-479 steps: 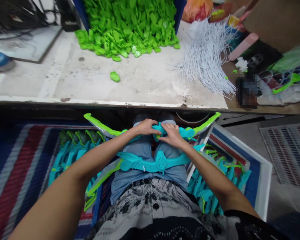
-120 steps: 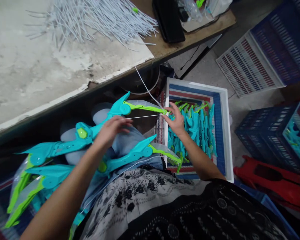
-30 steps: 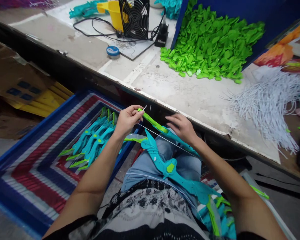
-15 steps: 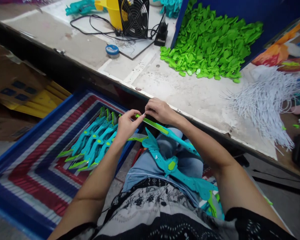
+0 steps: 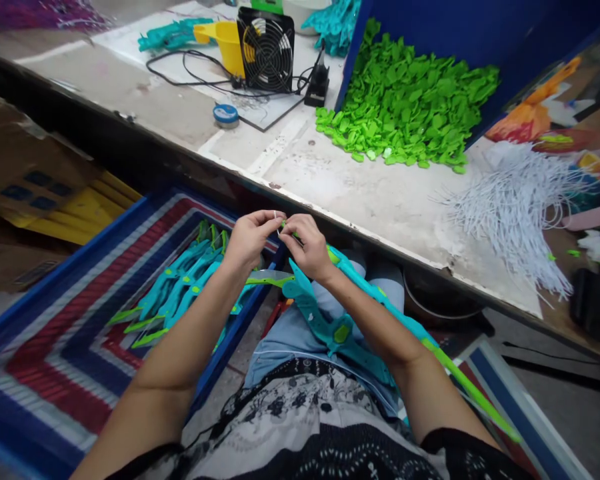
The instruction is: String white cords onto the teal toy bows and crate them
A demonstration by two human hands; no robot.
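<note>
My left hand [image 5: 250, 239] pinches a thin white string [image 5: 279, 231] at the green tip of a toy bow. My right hand [image 5: 306, 245] is closed around that tip, fingertips almost touching the left ones. The teal and green toy bow [image 5: 405, 321] runs back under my right forearm to a long green limb at the lower right. Across my lap lies a second teal bow [image 5: 307, 308] with a green hexagonal piece at its middle. The knot or hole at the tip is hidden by my fingers.
Several finished-looking bows [image 5: 180, 277] lie in a striped blue-rimmed crate [image 5: 55, 287] at left. On the workbench [image 5: 325, 180] are green plastic pieces [image 5: 410, 100], white strings [image 5: 520, 200], a fan [image 5: 266, 50], a blue tin [image 5: 226, 115] and a yellow cup [image 5: 230, 50].
My right hand has come down from above the tip to grip it, its forearm now over the bow. The bow has swung so its far limb shows at lower right.
</note>
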